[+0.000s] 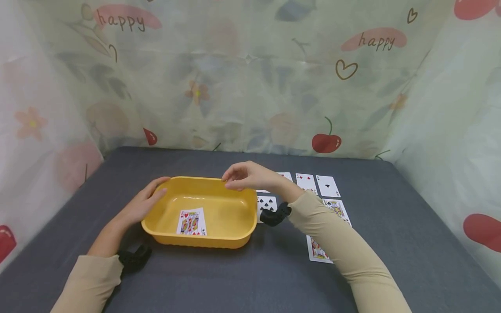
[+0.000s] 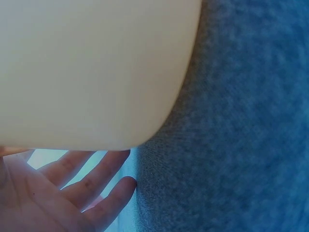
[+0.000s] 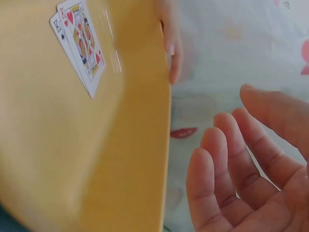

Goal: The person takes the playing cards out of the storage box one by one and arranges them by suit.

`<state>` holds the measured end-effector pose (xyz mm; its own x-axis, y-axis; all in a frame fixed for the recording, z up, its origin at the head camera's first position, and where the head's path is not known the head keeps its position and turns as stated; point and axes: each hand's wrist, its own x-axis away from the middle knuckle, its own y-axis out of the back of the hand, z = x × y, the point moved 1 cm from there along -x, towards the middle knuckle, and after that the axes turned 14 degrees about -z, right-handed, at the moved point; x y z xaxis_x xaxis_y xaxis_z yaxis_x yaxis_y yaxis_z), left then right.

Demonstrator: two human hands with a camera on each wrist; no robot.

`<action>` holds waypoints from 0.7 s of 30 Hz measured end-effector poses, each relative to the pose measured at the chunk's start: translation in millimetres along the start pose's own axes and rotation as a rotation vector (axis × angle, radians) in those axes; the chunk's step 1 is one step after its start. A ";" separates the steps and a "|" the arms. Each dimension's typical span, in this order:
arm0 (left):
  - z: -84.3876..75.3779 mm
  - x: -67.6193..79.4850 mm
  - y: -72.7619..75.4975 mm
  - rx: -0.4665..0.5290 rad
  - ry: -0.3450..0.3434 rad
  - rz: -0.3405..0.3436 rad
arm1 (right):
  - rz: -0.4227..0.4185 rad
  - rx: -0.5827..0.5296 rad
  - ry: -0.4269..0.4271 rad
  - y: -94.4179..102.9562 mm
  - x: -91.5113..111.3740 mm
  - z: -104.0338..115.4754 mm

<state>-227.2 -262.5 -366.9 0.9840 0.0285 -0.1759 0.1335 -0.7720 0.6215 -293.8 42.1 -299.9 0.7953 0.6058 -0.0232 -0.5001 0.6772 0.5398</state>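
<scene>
A yellow plastic tub (image 1: 213, 242) stands on the dark cloth. Inside it lie two overlapping playing cards, the king of hearts (image 3: 84, 38) on top of the king of spades (image 3: 60, 30). At the tub's left rim rests my left hand (image 1: 146, 201), thumb over the edge; in the left wrist view its other fingers (image 2: 108, 205) are extended and spread outside the wall. My right hand (image 1: 250, 175), holding nothing, is over the far right rim with its fingers loosely bent. The right wrist view shows its palm side, thumb apart from the fingers.
Face-up cards lie right of the tub: an ace of clubs (image 1: 328, 186), a diamond card (image 1: 306, 182), a spade card (image 1: 267, 203), a king (image 1: 339, 209) and a red face card (image 1: 318, 252), some partly hidden by the right arm. A patterned curtain (image 1: 242, 87) hangs behind the table.
</scene>
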 end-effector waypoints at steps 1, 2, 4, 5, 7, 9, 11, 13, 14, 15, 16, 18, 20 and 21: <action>0.3 0.1 0.1 0.001 -0.001 0.000 | -0.002 0.003 0.001 -4.0 -3.6 1.2; 0.4 0.3 0.1 0.002 -0.002 -0.001 | -0.003 0.003 0.001 -7.9 -7.0 2.3; 0.4 0.5 0.2 0.001 -0.005 -0.001 | 0.002 0.012 0.009 -15.7 -13.6 4.4; 0.6 0.4 0.1 0.001 -0.007 -0.001 | 0.006 0.019 0.014 -19.4 -16.8 5.0; 0.9 0.1 0.0 0.004 -0.009 -0.002 | 0.020 0.042 0.025 -26.6 -22.7 6.5; 1.1 -0.1 -0.2 0.004 -0.009 -0.002 | 0.040 0.063 0.033 -32.7 -27.8 8.0; 1.9 -0.4 -0.3 0.004 -0.010 -0.002 | 0.058 0.081 0.035 -37.9 -32.5 9.3; 2.4 -0.4 -0.3 0.003 -0.013 -0.001 | 0.072 0.093 0.030 -42.5 -37.2 10.1; 2.6 -0.5 -0.4 0.003 -0.014 0.000 | 0.077 0.097 0.028 -44.8 -39.5 10.5; 2.8 -0.4 -0.4 0.002 -0.015 0.001 | 0.082 0.100 0.023 -47.1 -42.0 10.7; 2.7 -0.3 -0.3 0.001 -0.014 0.001 | 0.089 0.102 0.018 -49.5 -44.5 10.6; 1.8 -0.1 -0.2 0.000 -0.012 0.001 | 0.103 0.107 0.005 -54.4 -49.3 10.4; 0.8 -0.1 -0.2 -0.003 -0.009 0.001 | 0.119 0.111 -0.009 -59.4 -53.7 9.8; 0.3 -0.1 -0.1 -0.003 -0.008 0.001 | 0.128 0.114 -0.017 -61.9 -55.5 9.5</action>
<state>-227.4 -262.6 -367.2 0.9831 0.0225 -0.1819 0.1331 -0.7700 0.6240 -303.7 -37.3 -324.1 0.7340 0.6759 0.0658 -0.5562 0.5428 0.6293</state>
